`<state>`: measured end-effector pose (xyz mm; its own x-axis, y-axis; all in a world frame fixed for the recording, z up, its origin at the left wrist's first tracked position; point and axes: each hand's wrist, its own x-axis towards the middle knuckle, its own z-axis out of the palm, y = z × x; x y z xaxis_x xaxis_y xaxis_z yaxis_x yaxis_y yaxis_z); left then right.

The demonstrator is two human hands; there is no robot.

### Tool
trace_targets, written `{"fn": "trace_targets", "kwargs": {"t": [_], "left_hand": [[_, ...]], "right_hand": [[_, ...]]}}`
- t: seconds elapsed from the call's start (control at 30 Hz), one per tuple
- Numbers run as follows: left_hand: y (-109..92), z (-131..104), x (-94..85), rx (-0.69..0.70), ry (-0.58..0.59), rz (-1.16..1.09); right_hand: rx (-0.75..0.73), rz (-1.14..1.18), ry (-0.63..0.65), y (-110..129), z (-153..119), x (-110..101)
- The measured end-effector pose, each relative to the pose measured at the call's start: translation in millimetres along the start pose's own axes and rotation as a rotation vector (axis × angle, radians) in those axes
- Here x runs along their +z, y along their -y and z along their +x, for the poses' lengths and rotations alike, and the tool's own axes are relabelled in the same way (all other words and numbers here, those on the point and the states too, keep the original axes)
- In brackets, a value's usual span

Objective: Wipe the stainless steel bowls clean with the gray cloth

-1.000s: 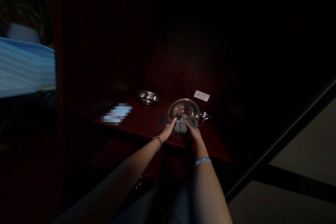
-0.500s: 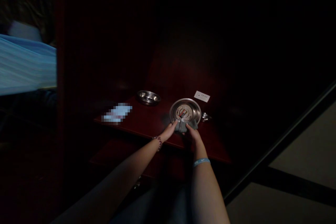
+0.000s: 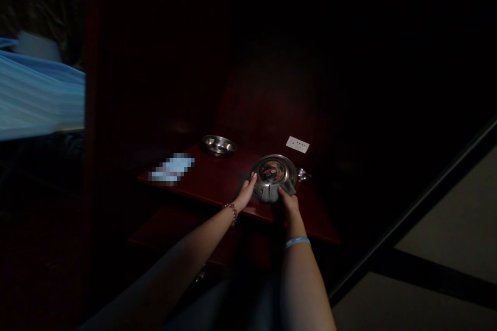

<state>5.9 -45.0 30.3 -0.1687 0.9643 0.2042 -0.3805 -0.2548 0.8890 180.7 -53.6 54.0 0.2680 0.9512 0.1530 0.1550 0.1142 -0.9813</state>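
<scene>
A round stainless steel dish [image 3: 286, 167] is between my hands, its round middle bearing dark, red and light patches that I cannot make out. My left hand [image 3: 245, 192] grips its left rim, thumb on top. My right hand [image 3: 289, 200] pinches a grey cloth [image 3: 271, 194] against the dish's near rim. The cloth covers that front edge. Just behind and right of the dish sits a small shiny metal item [image 3: 304, 175], partly hidden. Farther left, a second steel dish [image 3: 218, 146] rests on the dark red shelf [image 3: 209, 186].
A white printed card [image 3: 297, 144] is behind the dish. At the shelf's left lies a blurred-out pale item [image 3: 172, 168]. Dark red panel walls [image 3: 93, 165] rise at the left. Blue-white fabric [image 3: 39, 95] shows beyond them. The scene is dim.
The dish has tilted and come slightly nearer, so its middle looks darker. My left hand has shifted from the cloth to the dish's left rim. My right hand stays on the cloth.
</scene>
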Motion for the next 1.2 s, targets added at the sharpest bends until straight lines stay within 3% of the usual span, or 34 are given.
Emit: {"fn": "trace_targets", "kwargs": {"t": [0.2, 0.37, 0.63, 0.77, 0.87, 1.03, 1.2], "left_hand": [[-5.2, -7.0, 2.7, -0.003, 0.124, 0.022], [-1.8, -4.5, 4.1, 0.055, 0.265, 0.08], [9.2, 2.8, 2.0, -0.016, 0.088, 0.121], [8.2, 4.0, -1.8, -0.006, -0.061, 0.015], [7.0, 4.8, -3.9, 0.043, -0.06, -0.039], [6.2, 4.1, -1.8, 0.05, 0.066, -0.025], [8.4, 2.7, 2.1, 0.073, 0.254, 0.061]], "right_hand": [[0.121, 0.053, -0.108, 2.7, 2.1, 4.8], [0.121, 0.14, -0.07, 0.5, 3.6, 19.3], [0.194, 0.107, -0.061, 1.7, -3.5, 27.2], [0.127, 0.017, -0.048, 1.3, -0.5, 20.8], [0.075, -0.066, -0.09, -0.2, 3.7, 16.9], [0.1, -0.083, -0.157, -4.2, 11.8, 11.9], [0.175, 0.064, -0.106, -6.9, 17.8, 7.2]]}}
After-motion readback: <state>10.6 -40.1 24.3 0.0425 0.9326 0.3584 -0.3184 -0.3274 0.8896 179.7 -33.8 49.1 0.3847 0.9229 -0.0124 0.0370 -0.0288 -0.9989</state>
